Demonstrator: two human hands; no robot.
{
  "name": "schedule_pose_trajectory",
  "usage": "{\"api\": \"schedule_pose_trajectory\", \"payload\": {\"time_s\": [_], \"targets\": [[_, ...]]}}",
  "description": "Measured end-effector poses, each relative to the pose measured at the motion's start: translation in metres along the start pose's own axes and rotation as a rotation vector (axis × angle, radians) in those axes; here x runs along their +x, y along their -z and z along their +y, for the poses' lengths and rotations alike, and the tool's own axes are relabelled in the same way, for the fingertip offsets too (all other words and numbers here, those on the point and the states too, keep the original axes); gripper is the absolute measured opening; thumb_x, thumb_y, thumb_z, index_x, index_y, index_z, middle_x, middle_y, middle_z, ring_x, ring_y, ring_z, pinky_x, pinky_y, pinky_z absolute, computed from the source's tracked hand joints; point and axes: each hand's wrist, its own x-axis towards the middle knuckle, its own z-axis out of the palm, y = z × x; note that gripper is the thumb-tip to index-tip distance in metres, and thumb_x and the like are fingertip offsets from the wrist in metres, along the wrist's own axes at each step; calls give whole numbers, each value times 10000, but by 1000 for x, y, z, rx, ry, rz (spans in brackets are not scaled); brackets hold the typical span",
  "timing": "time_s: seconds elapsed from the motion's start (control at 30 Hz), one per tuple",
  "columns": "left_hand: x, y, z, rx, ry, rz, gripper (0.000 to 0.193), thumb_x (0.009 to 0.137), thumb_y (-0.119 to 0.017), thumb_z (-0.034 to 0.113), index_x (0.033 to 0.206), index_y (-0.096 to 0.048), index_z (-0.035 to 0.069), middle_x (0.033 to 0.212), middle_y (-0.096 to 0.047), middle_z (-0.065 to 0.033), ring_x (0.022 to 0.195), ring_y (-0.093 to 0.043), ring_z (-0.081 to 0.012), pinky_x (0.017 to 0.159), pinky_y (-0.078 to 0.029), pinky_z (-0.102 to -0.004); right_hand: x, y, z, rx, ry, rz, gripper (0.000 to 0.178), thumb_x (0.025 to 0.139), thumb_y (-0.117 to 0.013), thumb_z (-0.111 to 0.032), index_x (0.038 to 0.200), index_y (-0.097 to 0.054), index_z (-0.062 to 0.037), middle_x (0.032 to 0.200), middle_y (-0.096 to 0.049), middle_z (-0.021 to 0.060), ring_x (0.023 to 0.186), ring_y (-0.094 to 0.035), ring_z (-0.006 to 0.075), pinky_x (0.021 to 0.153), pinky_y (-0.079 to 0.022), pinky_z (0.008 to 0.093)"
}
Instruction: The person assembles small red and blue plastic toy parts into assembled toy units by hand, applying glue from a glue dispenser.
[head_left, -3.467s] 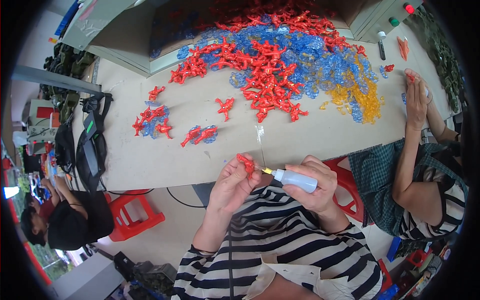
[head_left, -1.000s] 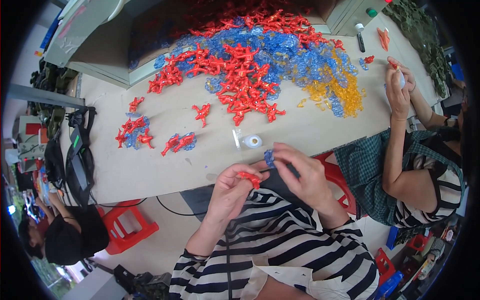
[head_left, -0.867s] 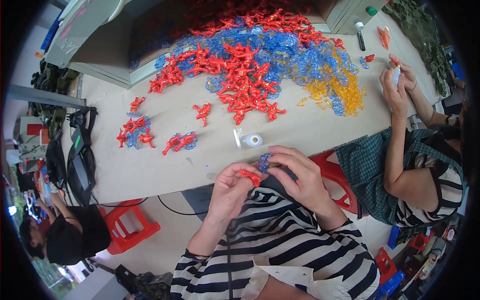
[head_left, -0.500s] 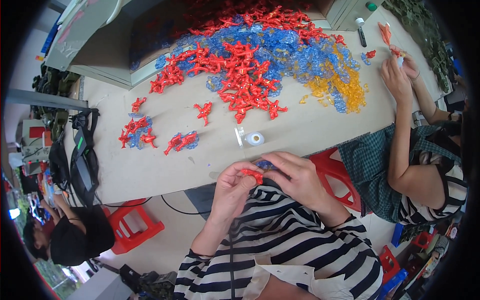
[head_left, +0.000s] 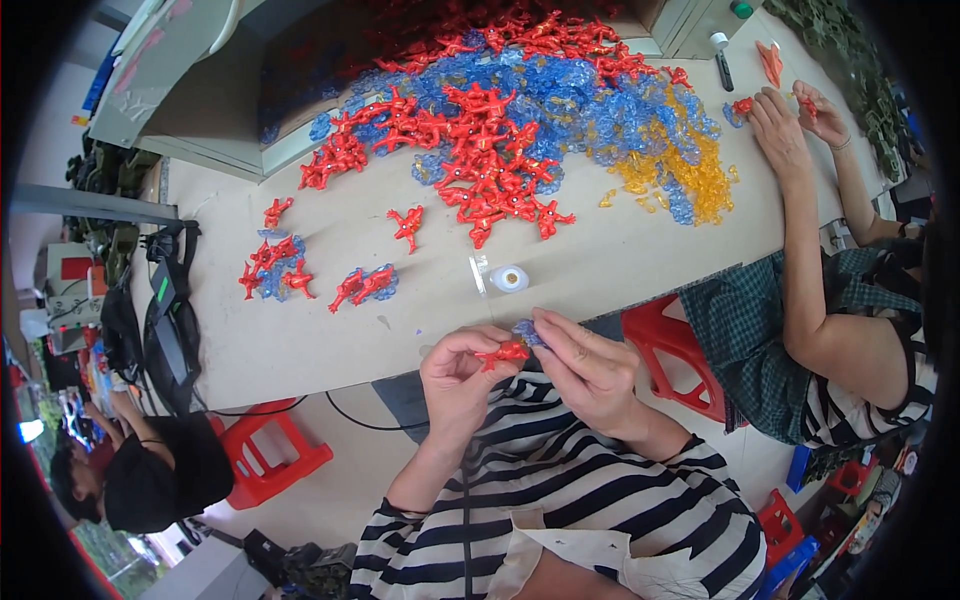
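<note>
Close to the table's front edge, my left hand (head_left: 460, 370) pinches a small red plastic figure (head_left: 505, 354) between thumb and fingers. My right hand (head_left: 590, 370) is closed on a translucent blue plastic piece (head_left: 527, 332), right beside the figure. Whether the two parts touch I cannot tell. A small round white bottle (head_left: 509, 279) lies just beyond my hands. Farther left on the table are a red figure on a blue piece (head_left: 363, 286), a cluster of red figures with blue pieces (head_left: 275, 265) and a lone red figure (head_left: 406, 227).
A big heap of blue pieces (head_left: 560, 100), red figures (head_left: 490, 170) and yellow translucent pieces (head_left: 690, 180) covers the table's far middle. To the right, a co-worker's hands (head_left: 785, 135) handle small red parts. Red stools (head_left: 675, 355) stand at the table's front edge.
My hands have drawn slightly apart, showing more of the red figure and the blue piece. The co-worker's hands have separated, one reaching toward a red part on the table.
</note>
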Motion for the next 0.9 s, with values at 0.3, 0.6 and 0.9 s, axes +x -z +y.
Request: {"api": "schedule_pose_trajectory", "payload": {"time_s": [0.3, 0.6, 0.9], "targets": [[-2, -1, -4, 42, -112, 35, 286, 696, -629, -169, 910, -534, -4, 992, -571, -150, 902, -584, -192, 780, -528, -294, -6, -5, -5, 149, -66, -12, 243, 744, -630, 59, 987, -620, 73, 1044, -610, 228, 886, -647, 258, 752, -525, 291], [0, 1, -3, 30, -86, -10, 266, 690, -644, -155, 885, -548, -1, 967, -585, -135, 887, -579, -183, 776, -503, -293, -10, 1, 24, 1195, -629, -77, 248, 780, -574, 108, 1022, -568, 53, 954, -619, 131, 865, -619, 173, 772, -521, 287], [3, -2, 0, 173, -202, -96, 200, 716, -612, -156, 851, -576, -13, 930, -586, -141, 893, -564, -215, 732, -528, -287, -13, -6, 32, 1272, -596, -79, 209, 780, -565, 118, 977, -579, 50, 928, -622, 127, 855, -621, 179, 775, -519, 290]]}}
